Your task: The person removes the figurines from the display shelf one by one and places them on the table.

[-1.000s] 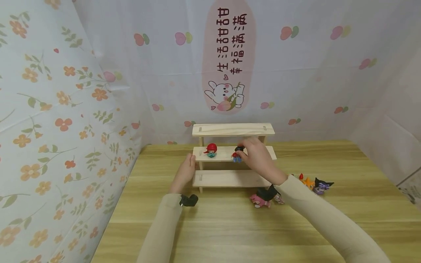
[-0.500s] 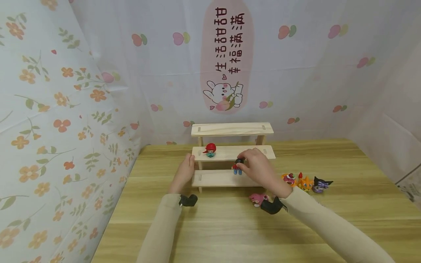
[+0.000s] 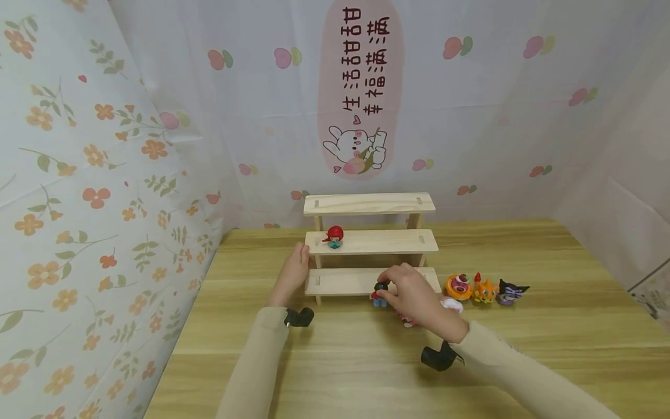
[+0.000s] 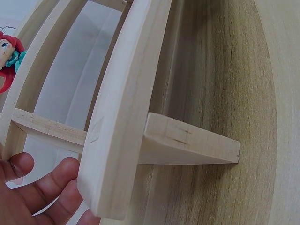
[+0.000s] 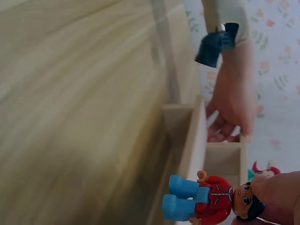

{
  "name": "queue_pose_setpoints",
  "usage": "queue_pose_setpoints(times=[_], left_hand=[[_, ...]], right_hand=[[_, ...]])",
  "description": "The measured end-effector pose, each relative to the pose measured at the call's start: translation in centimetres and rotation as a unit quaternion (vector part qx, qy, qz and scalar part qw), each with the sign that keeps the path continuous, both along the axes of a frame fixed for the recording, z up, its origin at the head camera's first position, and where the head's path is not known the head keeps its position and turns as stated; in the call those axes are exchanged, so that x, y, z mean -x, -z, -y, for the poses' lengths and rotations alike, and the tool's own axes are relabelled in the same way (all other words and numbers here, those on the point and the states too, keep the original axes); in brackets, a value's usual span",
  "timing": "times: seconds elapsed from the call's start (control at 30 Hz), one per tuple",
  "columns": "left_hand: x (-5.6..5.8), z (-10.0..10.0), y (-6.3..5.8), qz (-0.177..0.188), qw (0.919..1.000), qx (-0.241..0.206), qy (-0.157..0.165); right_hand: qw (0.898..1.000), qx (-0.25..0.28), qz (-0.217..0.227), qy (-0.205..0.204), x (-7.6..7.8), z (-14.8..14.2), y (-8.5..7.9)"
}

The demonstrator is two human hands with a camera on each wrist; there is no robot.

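A three-tier wooden display shelf (image 3: 366,203) stands on the table against the curtain. My left hand (image 3: 294,272) holds its left end; the thumb (image 4: 19,165) is by the middle tier and the fingers bend against the lower tier's end. My right hand (image 3: 419,298) pinches a toy figure (image 5: 215,199) by its black-haired head, in front of the lowest tier. The figure wears a red jacket and light blue trousers. A red-haired mermaid-like figurine (image 3: 335,236) stands at the left of the middle tier.
Right of the shelf are an orange ring-shaped figurine (image 3: 458,287), an orange creature figurine (image 3: 485,291) and a black-and-purple figurine (image 3: 510,293). A pink figurine (image 3: 407,320) is mostly hidden behind my right hand. A floral curtain (image 3: 94,198) hangs at the left.
My right hand has taken the black-haired figure off the middle tier and moved it down and forward, past the lowest tier. My left hand stays at the shelf's end.
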State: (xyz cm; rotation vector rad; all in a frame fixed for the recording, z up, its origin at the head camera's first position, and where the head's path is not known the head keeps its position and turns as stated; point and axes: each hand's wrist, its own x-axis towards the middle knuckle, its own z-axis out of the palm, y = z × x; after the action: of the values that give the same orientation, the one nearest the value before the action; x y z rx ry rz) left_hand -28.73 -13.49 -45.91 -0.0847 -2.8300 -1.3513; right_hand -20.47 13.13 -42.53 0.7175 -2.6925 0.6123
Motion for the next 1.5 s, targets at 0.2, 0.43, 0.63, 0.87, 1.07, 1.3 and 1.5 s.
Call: queue_pose_setpoints(times=[0.2, 0.43, 0.63, 0.87, 1.07, 1.3, 1.5], left_hand=[[0.1, 0.0, -0.1, -0.004, 1.0000, 0.000, -0.002], [0.0, -0.1, -0.3, 0.000, 1.0000, -0.002, -0.006], [0.0, 0.0, -0.3, 0.002, 1.0000, -0.004, -0.004], [0.0, 0.0, -0.2, 0.001, 1.0000, -0.004, -0.001], [0.0, 0.0, -0.1, 0.001, 1.0000, 0.008, 0.003], [-0.1, 0.0, -0.2, 0.008, 1.0000, 0.001, 0.002], [-0.1, 0.0, 0.0, 0.008, 1.0000, 0.000, -0.001]], right_hand=[[1.000, -0.009, -0.011, -0.012, -0.4, -0.1, 1.5], [1.000, -0.015, -0.012, -0.008, -0.6, -0.3, 2.7], [1.000, -0.019, -0.015, -0.006, -0.7, -0.4, 3.3], [1.000, -0.017, -0.001, -0.003, -0.9, -0.4, 3.6], [1.000, -0.018, 0.010, -0.006, -1.0, -0.5, 3.6], [0.999, -0.024, 0.018, -0.012, -1.1, -0.6, 3.7], [1.000, -0.020, 0.019, -0.009, -1.0, -0.4, 3.7]])
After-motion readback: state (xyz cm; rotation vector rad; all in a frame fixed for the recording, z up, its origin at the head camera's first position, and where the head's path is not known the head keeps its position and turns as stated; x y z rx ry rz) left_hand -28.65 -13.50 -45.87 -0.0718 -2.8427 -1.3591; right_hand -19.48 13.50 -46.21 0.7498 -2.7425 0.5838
